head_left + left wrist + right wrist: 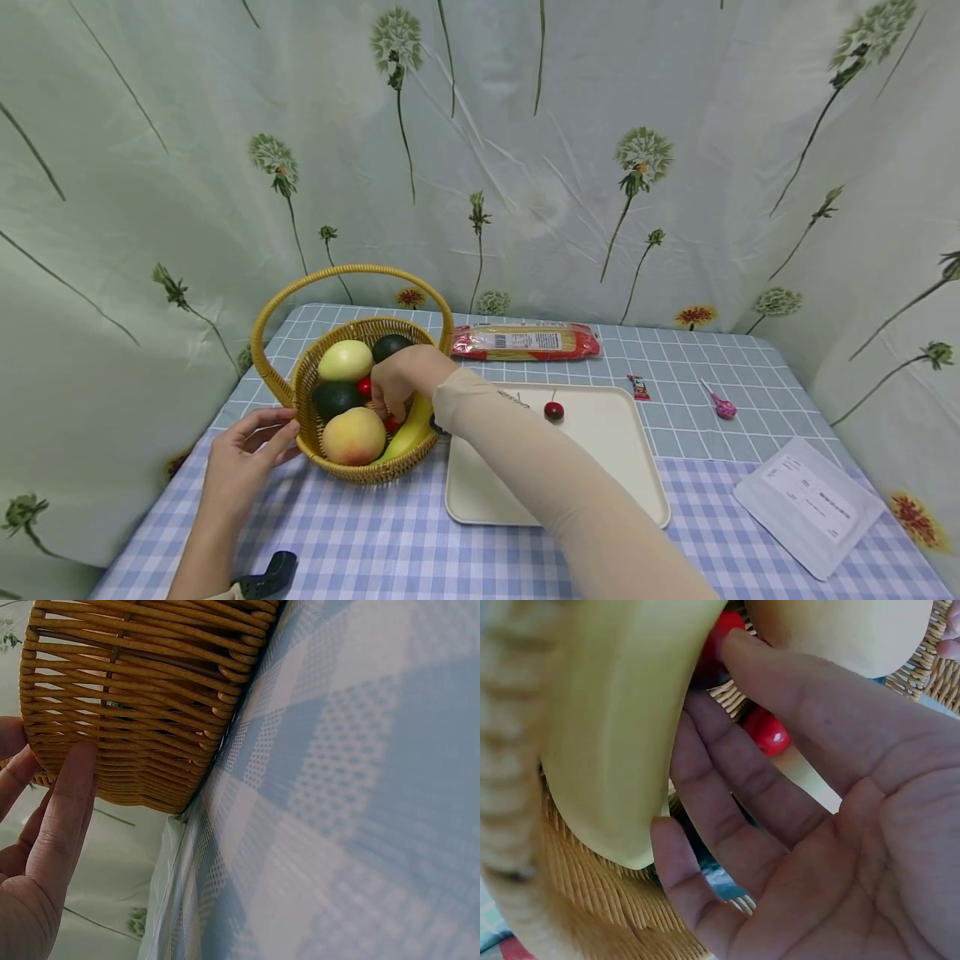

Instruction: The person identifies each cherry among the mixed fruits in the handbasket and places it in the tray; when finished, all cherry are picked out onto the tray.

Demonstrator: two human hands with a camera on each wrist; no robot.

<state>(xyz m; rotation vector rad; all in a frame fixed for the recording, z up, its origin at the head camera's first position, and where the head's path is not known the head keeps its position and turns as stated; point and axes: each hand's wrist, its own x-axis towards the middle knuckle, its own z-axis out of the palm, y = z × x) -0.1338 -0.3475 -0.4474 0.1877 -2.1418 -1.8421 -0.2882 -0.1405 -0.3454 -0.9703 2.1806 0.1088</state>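
Woven wicker catches my eye first: the basket [300, 392] sits on the checked surface [390, 542] at about nine o'clock from the cream tray [600, 467], its handle arching over the fruit. My left hand [243, 462] lies against the basket's outer wall at its seven o'clock side, fingers [67, 802] straight and flat on the weave, which I judge is there to brace it so it does not slide or tip.

My right hand [401, 379] reaches down into the basket from the three o'clock side. The wrist view shows its fingers [742, 772] loosely spread, not closed on anything, the tips going in between the banana [622, 727] and the peach [352, 435], right at a small red cherry [766, 731] that lies on the basket floor. The thumb runs just above that cherry and seems close to touching it; I cannot tell for sure that it does. A second bit of red shows further in, under the thumb tip.

Around the hand sit a pale apple [345, 360] at eleven o'clock and two dark avocados, one [335, 398] beside the peach.

One cherry [553, 410] lies on the tray near its far edge. A packet of noodles [525, 342] lies at twelve o'clock from the tray.
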